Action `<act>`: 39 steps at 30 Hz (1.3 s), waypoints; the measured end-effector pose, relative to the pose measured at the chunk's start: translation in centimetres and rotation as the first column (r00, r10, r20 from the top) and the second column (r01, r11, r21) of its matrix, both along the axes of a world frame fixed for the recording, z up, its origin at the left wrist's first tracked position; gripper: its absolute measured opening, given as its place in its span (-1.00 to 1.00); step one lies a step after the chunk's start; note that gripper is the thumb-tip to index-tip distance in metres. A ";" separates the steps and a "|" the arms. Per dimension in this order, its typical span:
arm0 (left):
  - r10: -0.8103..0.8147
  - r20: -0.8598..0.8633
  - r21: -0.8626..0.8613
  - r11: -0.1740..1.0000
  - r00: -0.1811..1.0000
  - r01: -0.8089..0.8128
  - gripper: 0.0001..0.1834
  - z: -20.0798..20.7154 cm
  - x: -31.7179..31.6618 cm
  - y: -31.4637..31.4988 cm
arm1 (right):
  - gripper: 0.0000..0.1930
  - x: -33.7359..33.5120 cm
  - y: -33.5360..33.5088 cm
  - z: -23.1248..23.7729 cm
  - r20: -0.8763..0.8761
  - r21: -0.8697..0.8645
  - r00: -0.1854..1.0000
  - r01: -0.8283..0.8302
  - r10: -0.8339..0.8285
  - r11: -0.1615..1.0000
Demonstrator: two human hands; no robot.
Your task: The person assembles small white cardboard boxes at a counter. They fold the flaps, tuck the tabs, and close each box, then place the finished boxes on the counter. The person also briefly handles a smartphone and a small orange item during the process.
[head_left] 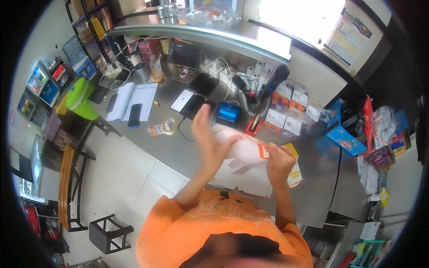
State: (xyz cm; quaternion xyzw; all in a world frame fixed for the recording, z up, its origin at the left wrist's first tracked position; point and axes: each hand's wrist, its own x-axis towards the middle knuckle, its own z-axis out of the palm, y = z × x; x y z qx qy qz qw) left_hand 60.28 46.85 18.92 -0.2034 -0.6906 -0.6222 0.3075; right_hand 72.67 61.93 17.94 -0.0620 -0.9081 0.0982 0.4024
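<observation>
While a green bucket (82, 100) stands at far left and a phone (134, 115) lies on an open notebook (143, 105), a person in an orange shirt (210, 219) handles white packaging over a steel bench (178, 152). Right of a roll of tape (170, 126), the left hand (209, 143) is spread, its fingers raised and its thumb against the packaging's left side. The packaging (243, 147), marked with an orange patch, spans the gap between the hands; whether the white sheet below belongs to it cannot be told. At its right end, the right hand (280, 163) curls inward, seemingly pinching the edge by the patch. A yellow-and-white box (295, 174) sits just beyond that wrist.

The step in hand looks like opening out or shaping the packaging; the next move would call for a steady right grip and the left fingers brought onto the near side.
</observation>
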 end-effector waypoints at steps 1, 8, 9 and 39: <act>-0.064 0.107 0.112 0.992 0.992 0.052 -0.51 0.0 0.2 0.0 | -0.82 0.1 0.3 -0.1 -0.042 -0.074 0.999 -0.028 0.025 0.997; -0.405 0.197 -0.071 0.903 0.893 0.425 -0.83 -2.7 1.1 -1.4 | -0.46 -1.5 -0.5 -1.3 -0.030 -0.500 0.999 0.014 -0.033 0.866; -0.504 0.097 -0.100 0.853 0.858 0.512 -0.87 -3.0 0.8 -1.5 | -0.37 -1.9 -0.7 -1.4 -0.077 -0.551 0.997 -0.062 0.023 0.832; 0.788 0.130 -0.827 0.421 0.602 -0.372 -0.01 -32.6 -40.5 -30.5 | -0.75 -4.4 9.7 -3.1 0.527 -0.724 0.848 0.407 0.065 0.557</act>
